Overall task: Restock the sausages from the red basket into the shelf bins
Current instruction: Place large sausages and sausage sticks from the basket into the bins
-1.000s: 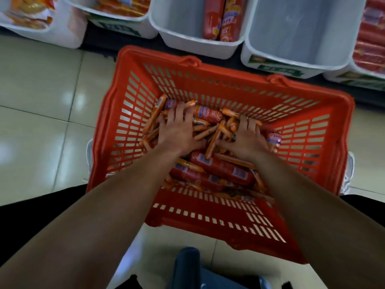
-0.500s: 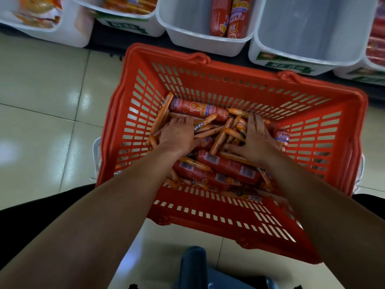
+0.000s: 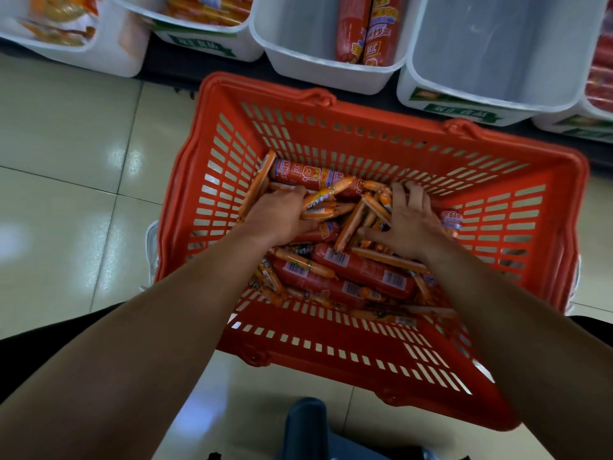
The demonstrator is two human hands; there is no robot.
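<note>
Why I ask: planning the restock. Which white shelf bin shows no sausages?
The second bin from the right: only bare walls show, while its left neighbour holds red sausages.

red basket (image 3: pixel 331 336): 1 counted | shelf bins (image 3: pixel 325 78): 5 counted, top of frame | left hand (image 3: pixel 278 215), right hand (image 3: pixel 409 224): 2 counted | sausages (image 3: pixel 361 270): heaped, uncountable

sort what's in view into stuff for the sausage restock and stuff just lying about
For the job: red basket; thin orange sausages, gripped by the left hand; thick red sausages; right hand spread on the pile; empty white bin; part-filled bin.
Lying about: dark grey object; white shoe; tiled floor.
</note>
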